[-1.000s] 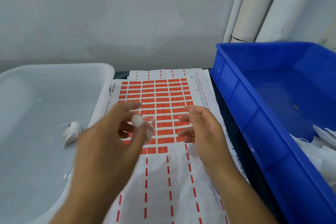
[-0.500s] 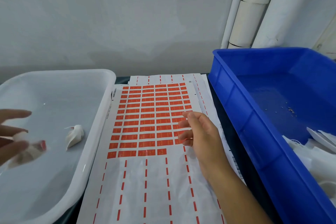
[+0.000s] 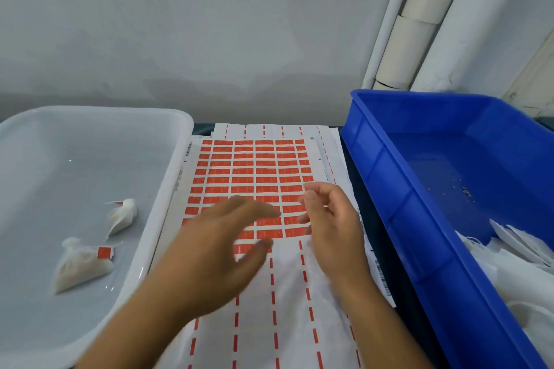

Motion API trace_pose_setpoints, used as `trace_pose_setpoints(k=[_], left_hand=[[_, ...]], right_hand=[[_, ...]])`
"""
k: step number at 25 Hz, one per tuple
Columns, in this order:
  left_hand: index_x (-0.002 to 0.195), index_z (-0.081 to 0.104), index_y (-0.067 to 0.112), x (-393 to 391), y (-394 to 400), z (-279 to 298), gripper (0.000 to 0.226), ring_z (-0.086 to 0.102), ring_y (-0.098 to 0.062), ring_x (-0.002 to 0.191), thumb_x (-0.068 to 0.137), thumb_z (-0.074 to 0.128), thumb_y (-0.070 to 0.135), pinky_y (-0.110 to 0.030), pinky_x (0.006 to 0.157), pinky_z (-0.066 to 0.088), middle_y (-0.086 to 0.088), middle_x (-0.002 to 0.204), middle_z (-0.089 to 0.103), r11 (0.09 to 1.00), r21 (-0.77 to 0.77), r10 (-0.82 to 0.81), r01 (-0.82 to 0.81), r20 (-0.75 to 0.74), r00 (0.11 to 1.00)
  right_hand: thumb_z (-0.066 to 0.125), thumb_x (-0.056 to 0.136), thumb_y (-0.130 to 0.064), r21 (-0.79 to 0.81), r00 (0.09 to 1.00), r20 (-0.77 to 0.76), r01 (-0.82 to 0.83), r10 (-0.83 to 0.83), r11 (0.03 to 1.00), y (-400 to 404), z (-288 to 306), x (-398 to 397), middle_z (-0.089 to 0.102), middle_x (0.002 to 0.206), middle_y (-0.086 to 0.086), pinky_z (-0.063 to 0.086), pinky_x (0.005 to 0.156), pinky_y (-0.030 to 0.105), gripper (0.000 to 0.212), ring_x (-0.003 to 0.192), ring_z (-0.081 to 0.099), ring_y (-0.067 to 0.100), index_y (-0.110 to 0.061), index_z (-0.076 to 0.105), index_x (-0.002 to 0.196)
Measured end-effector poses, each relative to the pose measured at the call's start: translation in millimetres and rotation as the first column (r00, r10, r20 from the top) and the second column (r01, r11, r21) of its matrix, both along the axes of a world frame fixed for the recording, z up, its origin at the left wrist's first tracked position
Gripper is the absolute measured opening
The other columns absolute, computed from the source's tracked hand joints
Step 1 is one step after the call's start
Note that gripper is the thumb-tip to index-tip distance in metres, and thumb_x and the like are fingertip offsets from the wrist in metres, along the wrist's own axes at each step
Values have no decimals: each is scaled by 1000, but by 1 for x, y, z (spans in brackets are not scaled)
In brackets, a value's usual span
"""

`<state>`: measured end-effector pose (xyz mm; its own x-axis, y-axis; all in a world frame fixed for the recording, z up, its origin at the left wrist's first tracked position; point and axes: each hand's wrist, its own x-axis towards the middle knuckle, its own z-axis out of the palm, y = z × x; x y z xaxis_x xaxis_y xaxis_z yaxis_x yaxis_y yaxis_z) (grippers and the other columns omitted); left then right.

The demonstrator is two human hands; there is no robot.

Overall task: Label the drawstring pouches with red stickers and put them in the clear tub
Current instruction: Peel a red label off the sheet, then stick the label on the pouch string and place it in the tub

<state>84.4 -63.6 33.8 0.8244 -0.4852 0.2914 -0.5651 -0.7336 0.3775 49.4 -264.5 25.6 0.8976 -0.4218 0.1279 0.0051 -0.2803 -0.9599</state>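
Two white drawstring pouches lie in the clear tub (image 3: 168, 177) on the left: the nearer pouch (image 3: 79, 266) carries a red sticker (image 3: 104, 252), the farther pouch (image 3: 121, 214) shows a small red tag. The sticker sheet (image 3: 254, 171) with rows of red stickers lies in the middle. My left hand (image 3: 218, 246), blurred, hovers open and empty over the sheet's lower rows. My right hand (image 3: 332, 222) rests on the sheet's right side, fingers loosely curled, holding nothing. Unlabelled white pouches (image 3: 515, 252) are heaped in the blue crate's near corner.
The blue crate (image 3: 386, 189) stands on the right, its far part bare except for crumbs. White pipes (image 3: 410, 39) run up the grey wall behind it. More backing sheets lie under the sticker sheet.
My left hand carried a labelled pouch left, let it go in the clear tub, and has come back empty over the sticker sheet. My right hand has stayed about where it was.
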Motion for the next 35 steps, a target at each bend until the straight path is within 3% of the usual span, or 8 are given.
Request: trace_pose_setpoints(k=[3, 10, 12, 15, 17, 20, 27, 35], left_hand=[[143, 31, 57, 3, -35, -31, 58, 34, -6, 144, 89, 50, 70, -42, 116, 35, 31, 157, 26, 989, 150, 25, 6, -204, 979], [149, 33, 45, 4, -33, -59, 63, 30, -12, 149, 92, 43, 71, -42, 121, 25, 21, 160, 29, 984, 127, 148, -124, -193, 970], [149, 34, 45, 8, -34, -60, 63, 31, -13, 148, 92, 44, 70, -42, 121, 26, 20, 160, 30, 983, 135, 148, -122, -200, 969], [148, 37, 43, 6, -32, -60, 63, 35, -13, 147, 92, 46, 70, -43, 119, 31, 19, 159, 34, 983, 135, 153, -127, -207, 966], [146, 40, 43, 5, -31, -60, 62, 40, -14, 144, 91, 47, 70, -44, 116, 35, 19, 157, 38, 983, 130, 157, -132, -203, 967], [142, 45, 43, 2, -31, -59, 59, 46, -15, 140, 89, 50, 69, -45, 112, 41, 19, 154, 43, 985, 97, 162, -145, -209, 964], [138, 51, 37, -2, -32, -53, 54, 50, -17, 136, 90, 56, 63, -46, 109, 47, 16, 152, 46, 989, 58, 146, -136, -236, 961], [136, 54, 36, -4, -32, -49, 51, 50, -17, 135, 91, 59, 59, -45, 110, 45, 15, 151, 47, 990, 46, 137, -130, -226, 964]], right_hand=[[52, 96, -54, -233, 999, 37, 11, -3, 973, 3, 27, -18, 61, 114, -34, 52, 75, 7, 16, 105, 59, -13, -47, 55, 111], [50, 94, -51, -771, 971, 218, 232, -98, 593, -22, 129, -68, 57, 104, -18, 37, 66, 15, 31, 82, 54, -3, -37, 61, 119], [56, 96, -39, -781, 967, 166, 249, -193, 572, -47, 154, -62, 65, 105, -14, 45, 75, 28, 23, 90, 62, 11, -34, 63, 117], [59, 99, -27, -782, 913, -181, 91, -365, 617, -96, 163, -42, 68, 108, -10, 45, 72, 31, 18, 90, 65, 17, -33, 64, 115], [60, 99, -21, -706, 780, -479, -70, -403, 705, -127, 152, -33, 68, 106, -3, 55, 75, 37, 20, 83, 71, 21, -29, 65, 117], [69, 94, -19, -639, 550, -737, -379, -393, 669, -153, 125, -34, 68, 108, 1, 59, 82, 36, 28, 86, 72, 22, -29, 63, 119], [63, 86, -4, -645, 517, -746, -408, -419, 646, -162, 95, -30, 77, 86, 11, 55, 69, 32, 17, 68, 62, 24, -11, 76, 95], [57, 94, -17, -629, 490, -767, -450, -414, 634, -156, 98, -30, 71, 94, 4, 51, 68, 32, 23, 75, 60, 22, -12, 74, 108]])
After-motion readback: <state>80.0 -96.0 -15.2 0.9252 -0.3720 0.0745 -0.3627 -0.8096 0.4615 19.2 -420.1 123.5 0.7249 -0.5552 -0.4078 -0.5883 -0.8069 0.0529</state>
